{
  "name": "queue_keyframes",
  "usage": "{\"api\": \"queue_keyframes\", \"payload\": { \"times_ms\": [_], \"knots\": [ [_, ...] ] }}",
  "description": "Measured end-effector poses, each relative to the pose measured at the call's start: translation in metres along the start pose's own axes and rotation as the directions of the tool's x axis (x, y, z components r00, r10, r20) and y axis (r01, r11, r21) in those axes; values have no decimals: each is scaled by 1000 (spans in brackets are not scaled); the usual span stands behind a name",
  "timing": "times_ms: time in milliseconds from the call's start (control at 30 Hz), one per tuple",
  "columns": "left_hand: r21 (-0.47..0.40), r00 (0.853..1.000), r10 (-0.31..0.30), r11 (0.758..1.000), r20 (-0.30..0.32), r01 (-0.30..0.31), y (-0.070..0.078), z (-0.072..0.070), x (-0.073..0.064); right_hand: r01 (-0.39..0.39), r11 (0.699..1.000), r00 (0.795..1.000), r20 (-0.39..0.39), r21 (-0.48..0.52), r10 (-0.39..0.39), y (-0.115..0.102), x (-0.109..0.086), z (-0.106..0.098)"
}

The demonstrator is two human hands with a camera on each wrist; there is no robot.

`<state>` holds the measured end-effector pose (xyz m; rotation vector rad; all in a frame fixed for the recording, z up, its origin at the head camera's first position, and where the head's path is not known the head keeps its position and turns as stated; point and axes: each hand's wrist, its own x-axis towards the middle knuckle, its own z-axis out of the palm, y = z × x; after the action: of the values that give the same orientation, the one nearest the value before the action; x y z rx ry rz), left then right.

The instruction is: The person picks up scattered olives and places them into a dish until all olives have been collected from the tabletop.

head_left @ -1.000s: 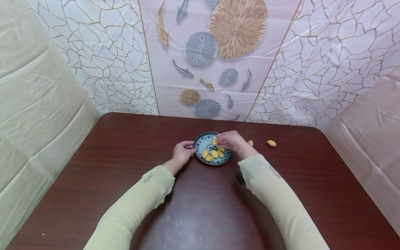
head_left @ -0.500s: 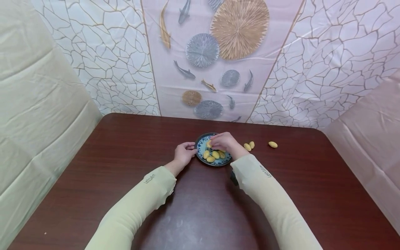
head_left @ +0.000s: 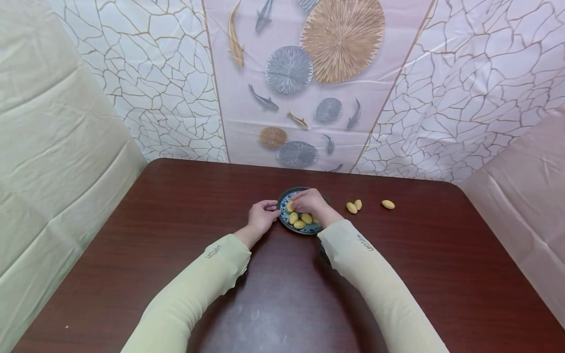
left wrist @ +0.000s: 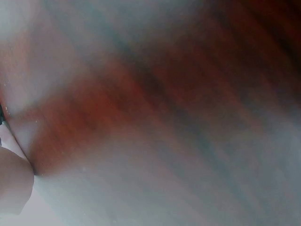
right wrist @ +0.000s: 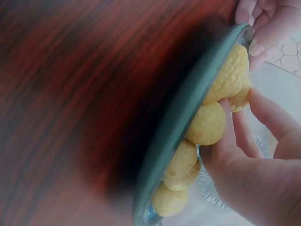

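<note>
A blue-and-white patterned plate (head_left: 284, 199) with a dark rim lies near the table's far side. On it are several yellow, wrinkled oval pieces that look like small fruits. My left hand (head_left: 261, 216) holds the plate's left rim between thumb and fingers. Over the plate, my right hand (head_left: 310, 201) pinches a yellow oval piece (right wrist: 241, 98) between thumb and fingertips, at the left part of the plate. In the right wrist view, other yellow pieces (right wrist: 207, 123) line the plate below that hand. The left wrist view shows mostly blurred table and a bit of skin at its left edge.
Two yellow oval pieces (head_left: 351, 208) lie together on the table right of the plate. Another yellow piece (head_left: 388, 204) is farther right. The dark red-brown table (head_left: 198, 196) ends at a patterned cloth backdrop (head_left: 291, 122), with pale cloth on both sides.
My right hand has moved left across the plate with the yellow piece. Two yellow pieces on the table right of the plate are now fully uncovered. My left hand stays at the rim.
</note>
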<state>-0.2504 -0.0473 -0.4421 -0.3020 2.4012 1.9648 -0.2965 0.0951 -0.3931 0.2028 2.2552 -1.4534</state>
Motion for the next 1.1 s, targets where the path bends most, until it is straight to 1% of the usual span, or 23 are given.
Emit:
{"api": "queue_keyframes", "payload": {
  "times_ms": [133,233,333,433,600,733,833,967,1100],
  "knots": [
    [2,1000,7,1000,-6,-7,-1,1,0,5,999,1000,2,-35,-5,-2,-1,2],
    [-1,1000,9,1000,-5,-9,-1,2,1,6,999,1000,1,-35,-6,-5,-3,1],
    [0,1000,1,1000,3,-1,-1,2,1,13,1000,1000,2,14,-13,-8,-4,-4],
    [7,1000,1,1000,6,-1,-1,2,1,32,996,999,5,78,-32,-11,-6,-13],
    [-2,1000,2,1000,4,-2,0,0,0,34,988,999,10,148,-36,-14,-11,-35],
    [-7,1000,3,1000,3,-3,0,0,0,35,980,999,1,198,-36,-11,-11,-57],
    [0,1000,-2,1000,4,2,0,-1,0,44,981,999,-18,190,-41,-6,-12,-75],
    [2,1000,-7,1000,7,7,0,0,0,37,984,999,-42,175,-30,1,-17,-100],
    [2,1000,-7,1000,5,7,0,0,0,34,980,998,-65,198,-21,10,-21,-124]
  ]
}}
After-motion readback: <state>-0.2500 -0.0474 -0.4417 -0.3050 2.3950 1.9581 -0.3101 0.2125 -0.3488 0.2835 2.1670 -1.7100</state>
